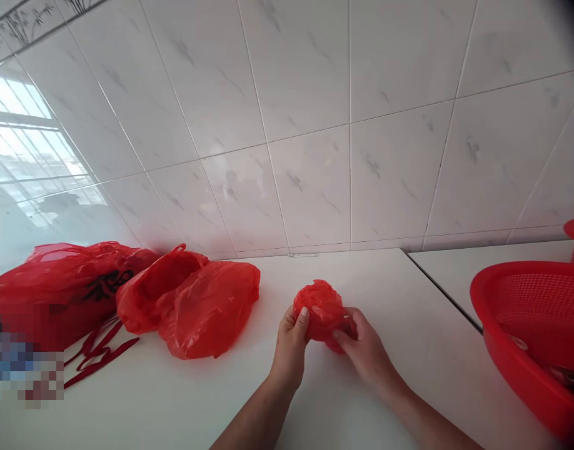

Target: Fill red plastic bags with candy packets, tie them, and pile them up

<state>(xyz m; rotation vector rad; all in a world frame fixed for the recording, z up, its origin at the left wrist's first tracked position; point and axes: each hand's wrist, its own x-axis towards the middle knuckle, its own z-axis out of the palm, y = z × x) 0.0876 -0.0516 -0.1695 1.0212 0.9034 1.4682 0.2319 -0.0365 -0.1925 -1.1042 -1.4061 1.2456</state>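
Observation:
A crumpled red plastic bag (pixel 319 309), bunched into a ball, is held between my two hands just above the white countertop (pixel 287 400). My left hand (pixel 291 340) grips its left side, thumb pressed on the front. On the right, the fingers of my right hand (pixel 357 340) pinch the bag's gathered edge, and a loose bit hangs below. Whether anything is wrapped inside the bag cannot be seen. To the left of my hands lies a larger open red plastic bag (pixel 207 306), touched by neither hand.
A big red bag with black lettering (pixel 66 281) lies at the far left, its dark red straps (pixel 99 356) trailing on the counter. A red plastic colander (pixel 516 337) stands at the right with something partly visible inside. A tiled wall (pixel 310 156) closes the back.

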